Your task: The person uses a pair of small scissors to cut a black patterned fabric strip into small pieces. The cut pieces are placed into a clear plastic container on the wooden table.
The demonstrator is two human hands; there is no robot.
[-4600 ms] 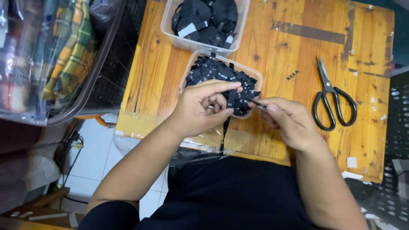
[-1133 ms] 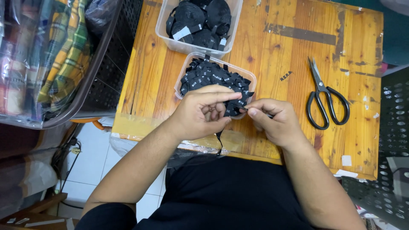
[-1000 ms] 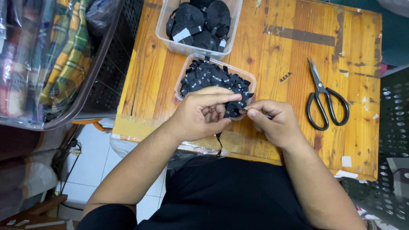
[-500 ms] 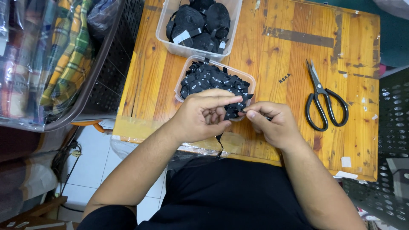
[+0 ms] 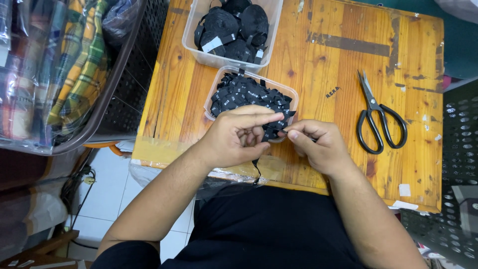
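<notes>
Pinching a small black label (image 5: pixel 271 133) between left hand (image 5: pixel 238 137) and right hand (image 5: pixel 314 144) over the near tub (image 5: pixel 294 97) — piled with loose labels already; far tub (image 5: pixel 196 47) holding uncut rolls, scissors (image 5: pixel 378 117) lying idle on the counter (image 5: pixel 318 65).

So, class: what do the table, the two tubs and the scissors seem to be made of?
Table: varnished wood, judging by its grain, knots and worn patches. Near tub and far tub: clear plastic, probably, since the contents show through. Scissors: metal blades, with black loops, likely coated or plastic.
</notes>
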